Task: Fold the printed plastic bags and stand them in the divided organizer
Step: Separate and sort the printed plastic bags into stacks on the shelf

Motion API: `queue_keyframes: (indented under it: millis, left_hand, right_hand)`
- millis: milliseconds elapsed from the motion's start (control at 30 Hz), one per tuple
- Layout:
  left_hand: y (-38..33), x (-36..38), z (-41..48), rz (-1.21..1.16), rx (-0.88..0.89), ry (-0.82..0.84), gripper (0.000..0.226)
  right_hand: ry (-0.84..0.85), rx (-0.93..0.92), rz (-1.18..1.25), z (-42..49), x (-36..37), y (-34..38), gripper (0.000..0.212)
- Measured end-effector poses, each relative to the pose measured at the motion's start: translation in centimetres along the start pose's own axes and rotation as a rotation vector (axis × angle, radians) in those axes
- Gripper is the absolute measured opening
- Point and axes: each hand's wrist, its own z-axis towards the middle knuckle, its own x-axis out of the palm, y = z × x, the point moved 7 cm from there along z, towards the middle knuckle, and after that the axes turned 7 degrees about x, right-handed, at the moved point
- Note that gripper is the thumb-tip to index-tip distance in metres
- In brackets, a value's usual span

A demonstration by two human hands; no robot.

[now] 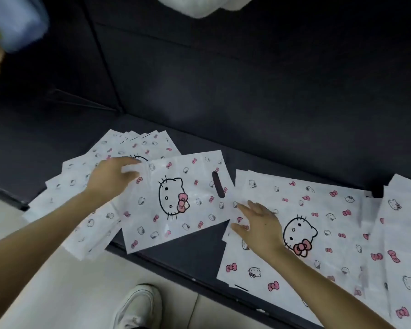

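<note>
Pale floor tiles (69, 281) run along the near edge, with a white shoe (138, 305) planted at the foot of a dark sofa (223, 91). On the seat, the right hand (259, 224) lies flat with its fingers spread, pressing the right-hand pile (318, 210) of printed bags. Just beside its fingertips lies the single bag (176, 198), unfolded and printed side up, with its handle slot (218, 185) towards the right. The left hand (109, 179) pinches that bag's far-left edge between thumb and fingers, though blur softens the detail. Behind it, a fanned pile (81, 181) of bags spreads to the left.

This looks like the start of a fold: one bag singled out, not yet creased. The next move likely calls for laying it square and bringing one edge over. No organizer is in view.
</note>
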Motion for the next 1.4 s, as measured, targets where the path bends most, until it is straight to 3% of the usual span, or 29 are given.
queue_keyframes:
  millis: [167, 333, 400, 467, 567, 667, 767, 933, 1033, 1167, 1267, 1400]
  left_hand:
    - [5.9, -3.9, 3.4, 0.281, -0.060, -0.130, 0.032]
    - [6.6, -3.3, 3.5, 0.634, -0.010, -0.244, 0.042]
    - [5.0, 0.4, 2.3, 0.623, 0.194, -0.172, 0.042]
    - [3.8, 5.2, 0.4, 0.587, 0.348, 0.060, 0.057]
    - [4.0, 8.9, -0.9, 0.566, 0.273, 0.263, 0.089]
    - [6.6, 9.0, -0.2, 0.583, 0.056, 0.268, 0.072]
    - [7.7, 8.8, 0.4, 0.617, -0.005, 0.296, 0.065]
    - [3.0, 9.8, 0.6, 0.625, 0.081, 0.300, 0.061]
    - [-3.5, 11.9, -1.4, 0.644, 0.309, 0.386, 0.061]
    - [-11.7, 14.5, -5.4, 0.474, 0.548, 0.530, 0.067]
    - [-14.8, 16.4, -6.9, 0.296, 0.467, 0.694, 0.049]
    - [-16.2, 17.6, -7.2, 0.089, 0.290, 0.702, 0.032]
  right_hand:
    - [-0.031, -0.003, -0.147, 1.7, 1.9, 3.3, 0.074]
    - [-0.086, 0.169, -0.115, 1.7, 2.8, 1.8, 0.083]
    - [-0.134, 0.219, -0.100, 1.2, 3.1, 0.6, 0.082]
    - [-0.127, 0.251, -0.077, 0.9, 4.0, -0.1, 0.081]
    - [-0.134, 0.254, -0.054, 0.7, 4.9, -0.5, 0.077]
    - [-0.153, 0.249, -0.057, 0.6, 5.2, -0.5, 0.080]
    - [-0.140, 0.209, -0.051, 0.4, 5.0, -0.9, 0.094]
    - [-0.124, 0.186, -0.177, -1.7, 2.3, -5.1, 0.083]
    - [-0.059, 0.277, -0.246, -3.9, 0.9, -11.0, 0.084]
    - [-0.014, 0.346, -0.265, -7.6, 0.6, -15.8, 0.088]
    - [-0.039, 0.324, -0.101, -9.1, 1.4, -16.0, 0.075]
    - [-0.138, 0.371, 0.157, -9.7, 2.7, -16.1, 0.059]
